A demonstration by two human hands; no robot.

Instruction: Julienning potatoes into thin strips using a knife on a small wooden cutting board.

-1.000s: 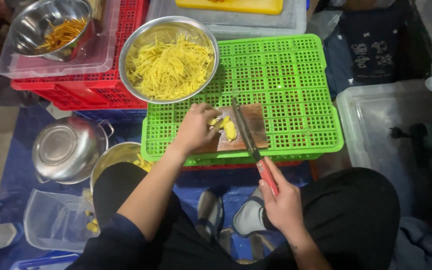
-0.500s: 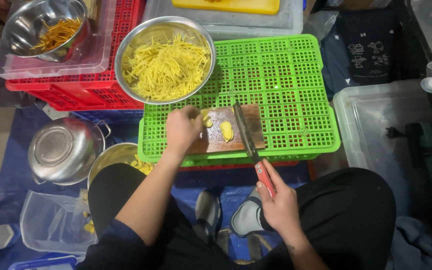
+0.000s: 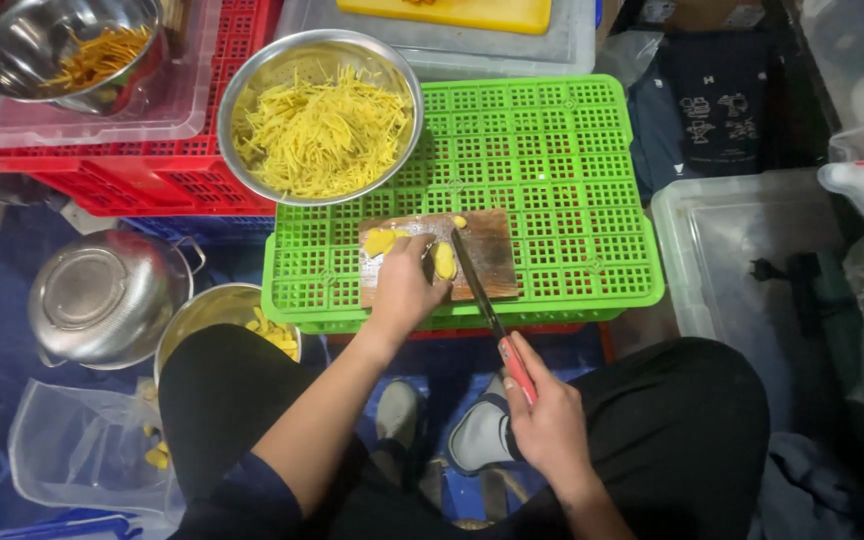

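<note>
A small wooden cutting board [image 3: 497, 250] lies on an upturned green crate [image 3: 562, 170]. My left hand [image 3: 404, 285] presses on yellow slices [image 3: 444, 262] on the board, with another yellow piece [image 3: 380, 241] at its left end. My right hand [image 3: 550, 420] grips the red handle of a knife [image 3: 487, 310], whose blade reaches over the board right beside the slices. A steel bowl [image 3: 252, 90] full of yellow shredded strips stands at the crate's far left corner.
A red crate [image 3: 132, 175] at far left carries a clear tub with a second steel bowl [image 3: 22, 50] of strips. By my left knee stand a lidded steel pot [image 3: 102, 295] and a bowl of yellow pieces [image 3: 217, 315]. Clear tubs [image 3: 752, 250] sit right.
My left hand shifted from the board's left part back onto the yellow slices. The knife stayed over the board, its blade now close to the fingers. The view moved slightly.
</note>
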